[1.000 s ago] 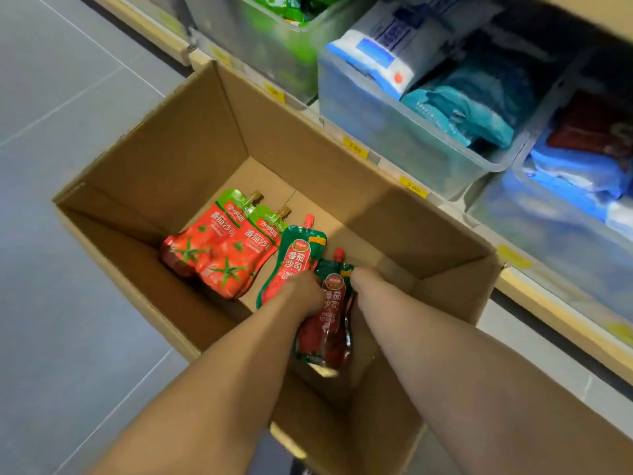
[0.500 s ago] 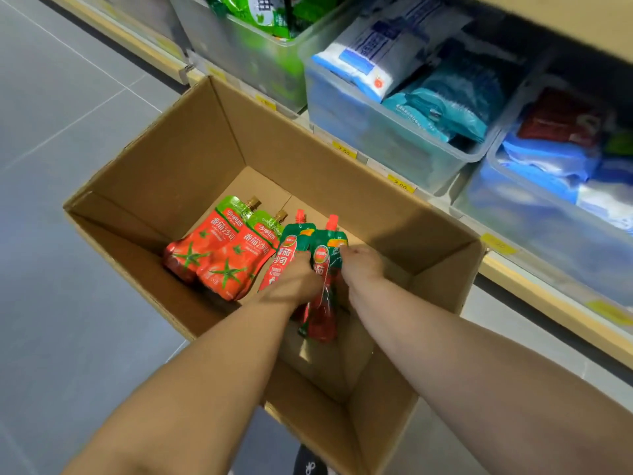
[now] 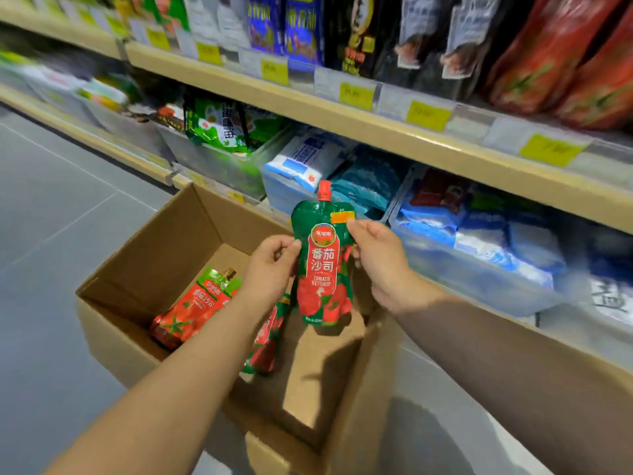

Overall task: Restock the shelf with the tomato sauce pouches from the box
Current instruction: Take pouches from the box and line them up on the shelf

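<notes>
The left hand (image 3: 272, 272) pinches the left edge of a green-topped tomato ketchup pouch (image 3: 323, 269) with curled fingers, and the right hand (image 3: 380, 265) grips its right shoulder, thumb across the front. The pouch stands upright, red cap (image 3: 323, 190) on top and label facing the person, held above the open cardboard box (image 3: 147, 255).

The step in hand looks like carrying this pouch up to the shelf. A soft, filled pouch sags, so it is best held by the firmer top seam and kept upright. One hand could carry it while the other steadies the row it joins.

Under the left forearm a second green pouch (image 3: 265, 344) shows. I cannot tell whether it lies in the box or hangs from that hand. An orange-red pouch (image 3: 195, 303) with a light green top lies on the box floor at the left.

The likely place is among the red tomato-printed packs (image 3: 555, 63) on the upper shelf at the right, though they are blurred. The path there goes up and to the right, past the shelf lip (image 3: 342, 120) with its yellow price tags (image 3: 428, 114). The pouch should clear that lip before going in.

Just behind the hands, clear bins (image 3: 479, 279) of blue and white packets fill the lower shelf. The box's near flap (image 3: 363, 389) stands up under the right forearm and could catch it. There is open grey floor (image 3: 51, 217) to the left.
</notes>
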